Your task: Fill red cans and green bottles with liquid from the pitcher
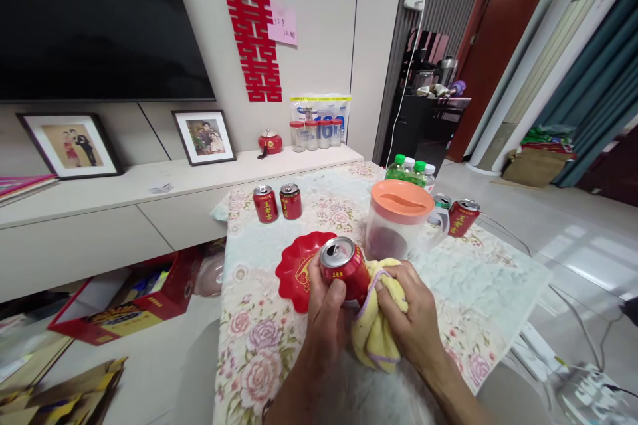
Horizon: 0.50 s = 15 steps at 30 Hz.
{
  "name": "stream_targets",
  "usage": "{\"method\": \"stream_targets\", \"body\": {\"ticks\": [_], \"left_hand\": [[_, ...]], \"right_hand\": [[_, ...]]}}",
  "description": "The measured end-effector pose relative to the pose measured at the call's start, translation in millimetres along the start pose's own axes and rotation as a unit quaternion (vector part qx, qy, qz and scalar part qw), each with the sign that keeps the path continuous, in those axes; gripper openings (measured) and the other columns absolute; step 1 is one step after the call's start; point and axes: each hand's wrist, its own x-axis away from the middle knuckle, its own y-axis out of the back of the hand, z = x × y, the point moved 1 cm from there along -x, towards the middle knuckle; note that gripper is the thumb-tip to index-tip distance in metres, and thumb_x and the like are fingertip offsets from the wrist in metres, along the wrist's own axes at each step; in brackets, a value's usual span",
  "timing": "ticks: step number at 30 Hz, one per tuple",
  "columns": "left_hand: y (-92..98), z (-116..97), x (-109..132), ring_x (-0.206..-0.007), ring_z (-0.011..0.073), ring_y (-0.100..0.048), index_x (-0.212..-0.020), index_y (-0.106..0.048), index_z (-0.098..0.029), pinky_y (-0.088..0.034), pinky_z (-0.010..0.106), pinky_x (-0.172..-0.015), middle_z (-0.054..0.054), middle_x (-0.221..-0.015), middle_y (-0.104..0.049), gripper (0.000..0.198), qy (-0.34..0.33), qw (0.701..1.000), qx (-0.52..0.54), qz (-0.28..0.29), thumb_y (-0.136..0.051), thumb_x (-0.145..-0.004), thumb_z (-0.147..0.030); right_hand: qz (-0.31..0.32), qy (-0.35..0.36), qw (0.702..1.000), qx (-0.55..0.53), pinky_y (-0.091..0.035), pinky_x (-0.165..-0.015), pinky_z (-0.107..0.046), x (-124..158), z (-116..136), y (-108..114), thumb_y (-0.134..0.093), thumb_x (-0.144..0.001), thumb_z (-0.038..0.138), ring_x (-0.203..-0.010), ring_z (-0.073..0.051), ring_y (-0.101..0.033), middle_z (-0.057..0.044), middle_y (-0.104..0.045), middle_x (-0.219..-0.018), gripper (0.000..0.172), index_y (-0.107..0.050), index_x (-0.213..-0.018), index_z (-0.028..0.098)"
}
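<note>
My left hand (326, 309) is wrapped round a red drink can (349, 270), its silver top opened and tilted toward me. In my right hand (411, 309) a yellow cloth (379, 332) with a purple edge is bunched up and pressed against the can's right side. Behind the can lies a red scalloped plate (292, 272), partly covered by the can and my left hand. Just beyond my right hand stands a clear pitcher (393, 232) with an orange lid and something dark inside.
Two red cans (266, 204) stand at the table's far left. Another red can (463, 218) is right of the pitcher, with green-capped bottles (411, 171) behind it. A flowered tablecloth (264, 345) covers the table. Beyond it runs a white cabinet (199, 176) with framed photos and jars.
</note>
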Motion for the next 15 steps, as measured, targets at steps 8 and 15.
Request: {"method": "stream_targets", "body": {"ticks": [8, 15], "left_hand": [[-0.1, 9.1, 0.7, -0.137, 0.0366, -0.064, -0.151, -0.047, -0.028, -0.046, 0.052, -0.122, 0.013, -0.144, -0.069, 0.077, 0.036, 0.997, -0.036, 0.062, -0.086, -0.088, -0.05], [1.9, 20.8, 3.5, -0.133, 0.0343, -0.065, -0.142, -0.05, -0.028, -0.049, 0.049, -0.117, 0.011, -0.142, -0.068, 0.073, 0.019, 0.988, -0.097, 0.12, -0.091, -0.085, -0.049]], "right_hand": [[-0.03, -0.017, 0.999, -0.016, -0.054, -0.075, -0.028, -5.0, 6.1, 12.5, -0.062, -0.102, 0.025, -0.086, -0.016, -0.068, 0.001, -0.07, -0.096, 0.007, -0.068, -0.098, 0.027], [-0.096, 0.01, 0.995, 0.001, -0.053, -0.081, -0.03, -0.3, 16.6, 24.1, -0.064, -0.102, 0.024, -0.099, -0.018, -0.065, -0.003, -0.066, -0.109, 0.007, -0.067, -0.108, 0.028]]}}
